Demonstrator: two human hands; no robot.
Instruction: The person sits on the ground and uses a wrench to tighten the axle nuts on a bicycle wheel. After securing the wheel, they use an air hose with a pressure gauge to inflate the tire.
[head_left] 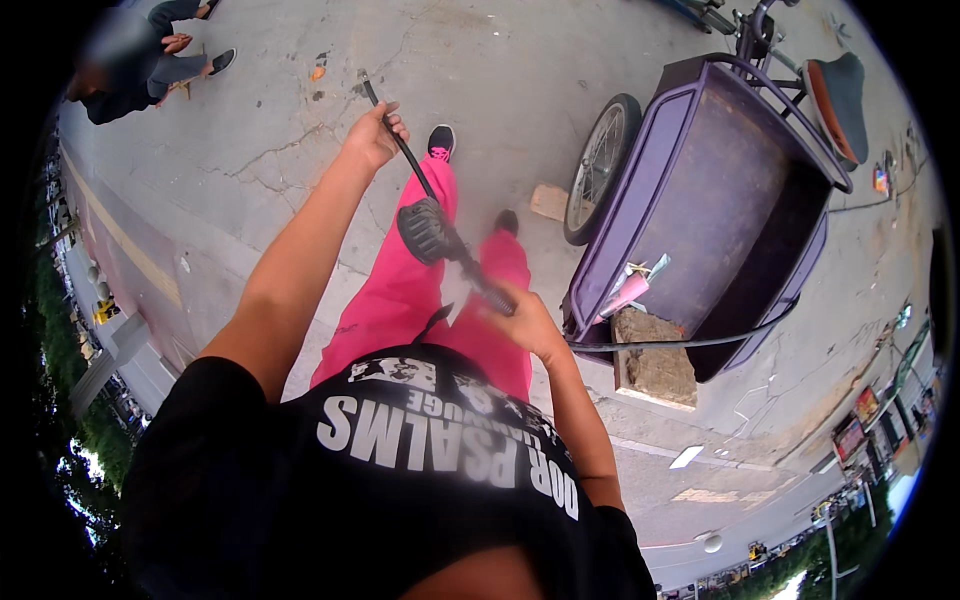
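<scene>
A long black tool (427,231) slants across my body, with a thin rod at its far end and a broad ribbed head in its middle. Its exact kind I cannot make out. My left hand (376,136) is closed around the rod near the far tip. Lower down and nearer my waist, my right hand (524,318) is wrapped round the ribbed grip end, slightly smeared by motion. Below the tool are my pink-clad legs (395,285) and dark shoes on the pavement.
At the right stands a purple cargo tricycle (650,200) with an open box, a spoked wheel (603,170) and a seat (838,108). A wooden block (655,365) sits at its near end, another block (548,201) beside the wheel. A seated person (150,50) is at far left.
</scene>
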